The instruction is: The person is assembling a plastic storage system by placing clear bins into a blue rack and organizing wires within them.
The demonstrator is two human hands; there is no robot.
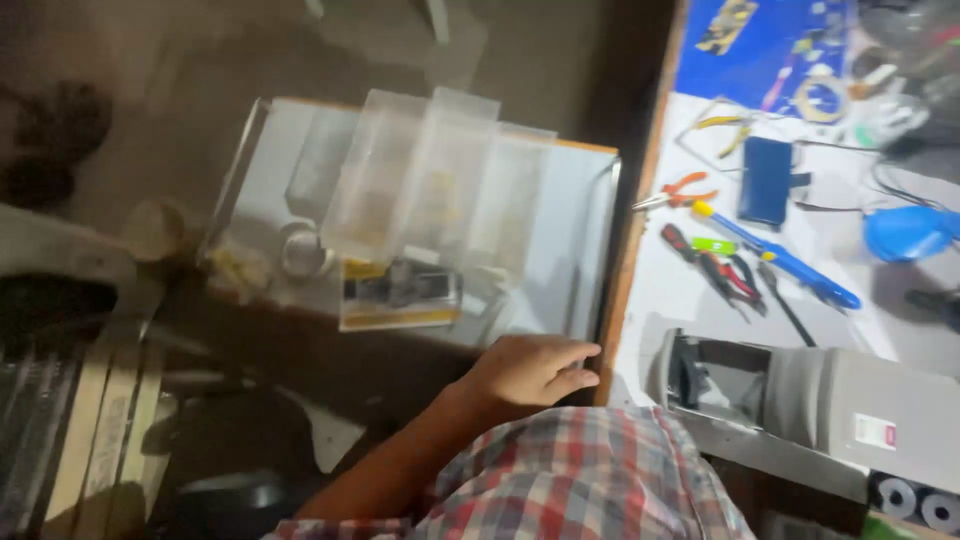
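One hand (530, 370) in view, and by the way the forearm runs up from the lower left I take it for the left, though the blur leaves room for doubt. It lies flat, fingers (575, 352) stretched and slightly spread, tips at the dark front edge of the grey tray-like shelf (570, 250). Nothing closed in it: it presses or rests, it doesn't clutch. The other hand is out of shot.

Just beyond the knuckles, on that shelf, lies a flat yellow-edged packet (400, 295), and behind it a row of clear plastic bins (420, 180), tall, crowded, some holding yellowish bits. A roll of tape (300, 252) sits at the left end.

Here's the worry: those bins look light and top-heavy, and the shelf seems to jut out over the dark floor space. A hard shove or pull at this edge could jolt the row and tip a bin or send the packet off the front.

To the right, well apart on the white workbench (650, 290), lie orange-handled pliers (680, 190), red-handled cutters (730, 280) and a blue-handled tool (790, 262). A plaid sleeve (580, 470) swinging that way could sweep them.
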